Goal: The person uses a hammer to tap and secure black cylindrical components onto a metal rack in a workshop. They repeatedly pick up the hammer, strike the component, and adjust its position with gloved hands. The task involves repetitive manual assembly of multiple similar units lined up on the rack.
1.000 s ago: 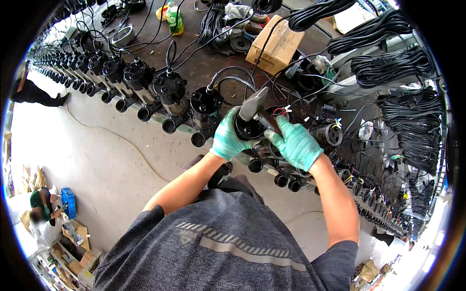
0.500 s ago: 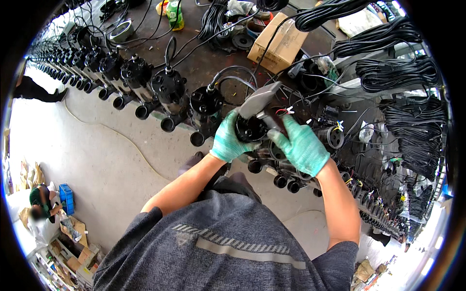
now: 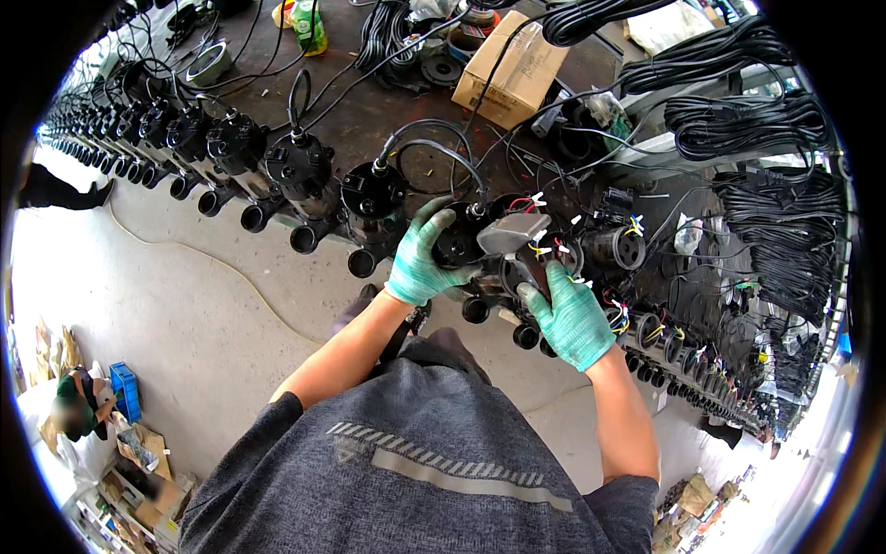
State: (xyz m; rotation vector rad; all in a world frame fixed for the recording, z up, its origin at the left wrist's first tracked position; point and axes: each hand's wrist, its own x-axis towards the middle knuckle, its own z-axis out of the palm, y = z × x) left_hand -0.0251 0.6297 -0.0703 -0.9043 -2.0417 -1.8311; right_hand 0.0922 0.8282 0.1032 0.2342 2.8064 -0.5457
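Note:
My left hand (image 3: pixel 420 263), in a green knit glove, curves around the side of a black cylindrical pump (image 3: pixel 454 247) in the row, its fingers at the far-left rim and its thumb along the near side. My right hand (image 3: pixel 574 319), gloved the same way, is closed around the dark handle of a hammer (image 3: pixel 513 233). The hammer's grey metal head is just right of the pump's top and partly covers neighbouring pump bodies. Another capped pump (image 3: pixel 373 194) with a looped black cable stands to the left.
More capped pumps (image 3: pixel 238 143) line the bench edge leftward; open pump bodies (image 3: pixel 620 249) with coloured wires continue right. A cardboard box (image 3: pixel 512 69), cable coils (image 3: pixel 746 129) and a green bottle (image 3: pixel 309 28) lie beyond. A hose (image 3: pixel 226 263) crosses the floor; another person (image 3: pixel 88 402) is far left.
My right hand has drawn the hammer down and right, off the pump's top, and its head has turned. My left hand stays at the pump, its fingers shifted upward. The whole view has shifted slightly.

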